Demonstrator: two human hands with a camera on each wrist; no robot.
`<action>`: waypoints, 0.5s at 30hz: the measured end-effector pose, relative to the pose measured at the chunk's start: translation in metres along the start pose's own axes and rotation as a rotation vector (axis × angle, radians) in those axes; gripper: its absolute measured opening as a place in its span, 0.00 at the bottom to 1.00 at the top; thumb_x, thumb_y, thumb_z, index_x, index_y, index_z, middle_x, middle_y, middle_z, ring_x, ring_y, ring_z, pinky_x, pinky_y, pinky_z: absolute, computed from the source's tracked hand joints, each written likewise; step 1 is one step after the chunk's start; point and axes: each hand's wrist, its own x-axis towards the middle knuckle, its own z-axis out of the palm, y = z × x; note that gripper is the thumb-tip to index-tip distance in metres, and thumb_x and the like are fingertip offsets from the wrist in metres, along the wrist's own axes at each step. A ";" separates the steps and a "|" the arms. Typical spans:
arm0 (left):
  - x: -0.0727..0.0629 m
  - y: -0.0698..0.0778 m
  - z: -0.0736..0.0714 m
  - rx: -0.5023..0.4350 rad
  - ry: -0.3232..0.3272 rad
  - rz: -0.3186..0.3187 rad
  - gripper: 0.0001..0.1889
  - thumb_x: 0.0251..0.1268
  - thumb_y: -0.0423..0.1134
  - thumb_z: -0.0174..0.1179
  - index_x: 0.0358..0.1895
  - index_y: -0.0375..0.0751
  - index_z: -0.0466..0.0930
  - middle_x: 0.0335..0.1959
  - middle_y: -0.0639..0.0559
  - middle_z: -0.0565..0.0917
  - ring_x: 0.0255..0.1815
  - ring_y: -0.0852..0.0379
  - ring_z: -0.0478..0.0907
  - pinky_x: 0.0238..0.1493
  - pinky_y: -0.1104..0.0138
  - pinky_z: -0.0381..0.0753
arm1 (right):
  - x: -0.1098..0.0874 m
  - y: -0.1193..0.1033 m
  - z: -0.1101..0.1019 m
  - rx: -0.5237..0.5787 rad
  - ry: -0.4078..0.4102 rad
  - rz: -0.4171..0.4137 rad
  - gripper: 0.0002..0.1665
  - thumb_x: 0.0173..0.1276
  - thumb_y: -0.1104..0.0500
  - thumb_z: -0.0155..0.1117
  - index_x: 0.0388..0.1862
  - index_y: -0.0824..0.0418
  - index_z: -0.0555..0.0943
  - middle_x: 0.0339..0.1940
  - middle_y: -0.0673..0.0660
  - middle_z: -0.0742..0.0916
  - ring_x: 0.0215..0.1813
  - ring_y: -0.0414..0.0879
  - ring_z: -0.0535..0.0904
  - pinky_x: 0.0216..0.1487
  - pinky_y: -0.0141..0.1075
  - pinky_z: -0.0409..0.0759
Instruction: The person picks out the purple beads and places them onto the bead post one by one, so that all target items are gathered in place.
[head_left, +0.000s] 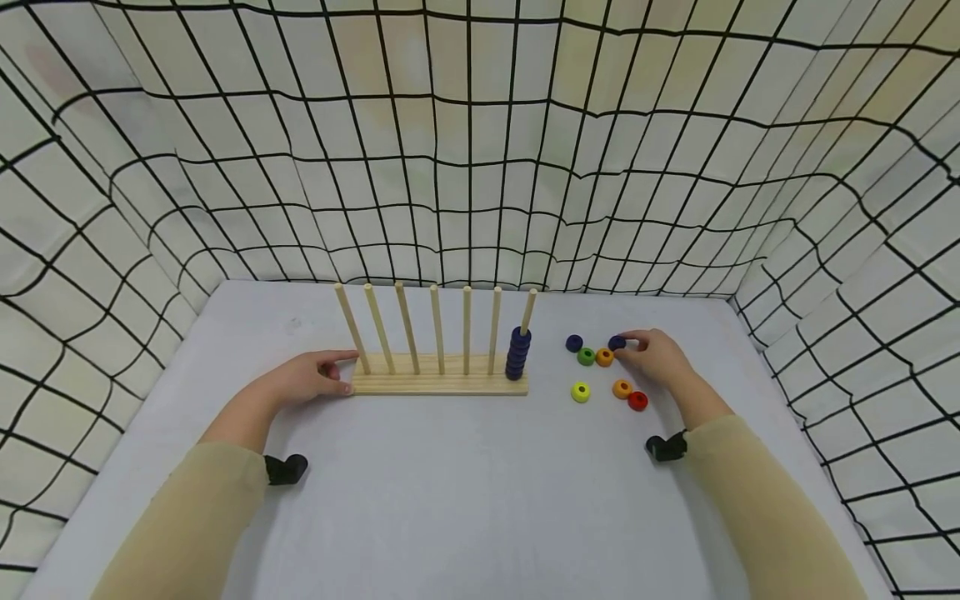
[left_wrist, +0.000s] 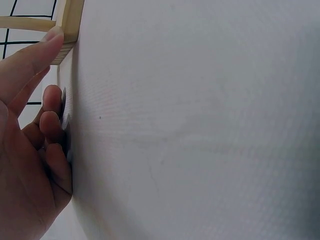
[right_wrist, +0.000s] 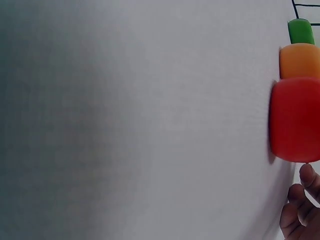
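Note:
A wooden rack (head_left: 442,387) with a row of upright pegs stands on the white table. Several dark blue rings (head_left: 517,353) are stacked on its rightmost peg; the other pegs are bare. My left hand (head_left: 306,378) grips the rack's left end between thumb and finger, and in the left wrist view the thumb presses the wooden end (left_wrist: 73,20). To the right of the rack, my right hand (head_left: 660,357) pinches a dark blue ring (head_left: 617,342). In the right wrist view that ring is out of sight, and only some fingertips (right_wrist: 296,200) show.
Near the right hand lie another dark blue ring (head_left: 574,343), a green ring (head_left: 586,357), two orange rings (head_left: 604,357), a yellow ring (head_left: 581,392) and a red ring (head_left: 637,401). Black netting (head_left: 469,158) over white cloth rises behind and beside the table.

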 end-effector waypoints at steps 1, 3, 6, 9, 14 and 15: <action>0.000 0.000 0.000 -0.003 0.001 0.000 0.39 0.61 0.46 0.69 0.74 0.38 0.64 0.37 0.47 0.72 0.35 0.52 0.66 0.36 0.61 0.65 | 0.000 0.000 0.000 0.008 0.005 0.002 0.36 0.70 0.42 0.64 0.71 0.56 0.71 0.53 0.65 0.75 0.51 0.59 0.69 0.48 0.47 0.72; 0.000 0.000 0.000 -0.007 0.003 0.002 0.39 0.61 0.45 0.69 0.74 0.38 0.65 0.37 0.47 0.72 0.35 0.52 0.66 0.36 0.61 0.65 | 0.000 0.000 -0.001 0.021 0.012 0.004 0.36 0.70 0.42 0.63 0.72 0.55 0.71 0.53 0.64 0.75 0.51 0.58 0.69 0.47 0.46 0.71; -0.001 -0.001 0.000 -0.011 0.002 0.001 0.39 0.62 0.45 0.69 0.74 0.39 0.65 0.37 0.48 0.72 0.35 0.52 0.66 0.36 0.61 0.65 | -0.001 0.001 -0.002 0.039 0.026 0.010 0.35 0.70 0.43 0.63 0.72 0.56 0.71 0.51 0.64 0.75 0.50 0.58 0.68 0.46 0.45 0.70; -0.001 0.000 0.000 -0.012 0.004 -0.003 0.39 0.62 0.45 0.69 0.74 0.39 0.65 0.37 0.48 0.72 0.35 0.52 0.66 0.36 0.61 0.66 | -0.002 0.003 -0.003 0.034 0.038 0.004 0.36 0.70 0.42 0.63 0.72 0.57 0.71 0.52 0.64 0.75 0.50 0.57 0.69 0.45 0.45 0.70; 0.000 -0.002 -0.001 -0.007 0.007 0.008 0.39 0.61 0.45 0.69 0.74 0.38 0.65 0.36 0.47 0.72 0.34 0.52 0.66 0.36 0.61 0.66 | -0.005 0.005 -0.005 0.037 0.064 -0.005 0.36 0.71 0.42 0.62 0.72 0.58 0.71 0.51 0.64 0.76 0.49 0.57 0.69 0.44 0.44 0.69; 0.000 -0.002 0.000 -0.006 0.007 0.010 0.39 0.62 0.45 0.69 0.74 0.38 0.65 0.36 0.47 0.72 0.34 0.52 0.66 0.36 0.61 0.66 | -0.006 0.004 -0.005 0.043 0.070 -0.006 0.36 0.71 0.42 0.62 0.72 0.58 0.71 0.51 0.64 0.76 0.49 0.57 0.69 0.44 0.44 0.69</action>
